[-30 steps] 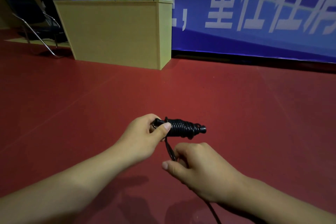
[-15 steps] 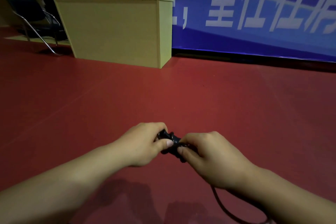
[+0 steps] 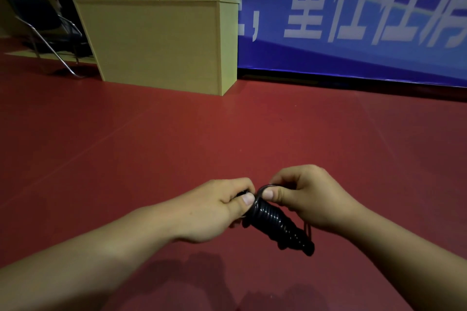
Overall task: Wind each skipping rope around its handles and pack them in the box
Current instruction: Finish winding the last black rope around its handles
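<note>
Skipping rope [image 3: 276,219], black, coiled round its handles, is being held low centre over the red floor [image 3: 126,154], bundle slanting toward 5 o'clock. Its upper end is being gripped by the left hand [image 3: 217,209], fingers curled, thumb pressed on top. A loop of rope at the bundle's 11 o'clock end is being pinched by the right hand [image 3: 310,197] between thumb and forefinger. A wooden box [image 3: 161,43] is being seen at 11 o'clock, well apart, beside a blue banner [image 3: 353,20] and a chair [image 3: 45,25].
</note>
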Demonstrator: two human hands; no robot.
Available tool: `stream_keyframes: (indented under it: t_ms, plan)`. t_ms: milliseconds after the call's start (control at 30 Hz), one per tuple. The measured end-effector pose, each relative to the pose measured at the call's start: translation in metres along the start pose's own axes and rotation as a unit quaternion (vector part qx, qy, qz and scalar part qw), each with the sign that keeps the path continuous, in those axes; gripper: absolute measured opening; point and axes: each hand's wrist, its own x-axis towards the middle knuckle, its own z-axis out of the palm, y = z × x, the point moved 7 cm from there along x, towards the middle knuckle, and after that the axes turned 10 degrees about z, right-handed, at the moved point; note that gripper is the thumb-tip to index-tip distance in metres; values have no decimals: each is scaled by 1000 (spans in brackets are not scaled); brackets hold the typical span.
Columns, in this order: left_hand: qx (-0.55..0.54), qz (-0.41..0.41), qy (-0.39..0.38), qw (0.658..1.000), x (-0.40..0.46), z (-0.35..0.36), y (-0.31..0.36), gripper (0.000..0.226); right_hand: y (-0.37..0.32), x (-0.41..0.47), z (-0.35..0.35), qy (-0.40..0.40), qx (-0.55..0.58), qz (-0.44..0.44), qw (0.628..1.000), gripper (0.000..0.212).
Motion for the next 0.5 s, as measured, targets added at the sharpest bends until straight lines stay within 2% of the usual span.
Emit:
stream_keyframes:
  t_ms: [133,267,500]
  plan:
    - [-115,10,6,993,1,3,6,26,-1,-1,5,-65,121,22,990,15]
    - [-275,6,48,960,2,-3,12,34,2,-1,1,-81,237,73,965,23]
    - [-381,-7,77,921,-2,-7,10,25,0,-3,13,-139,283,100,944,32]
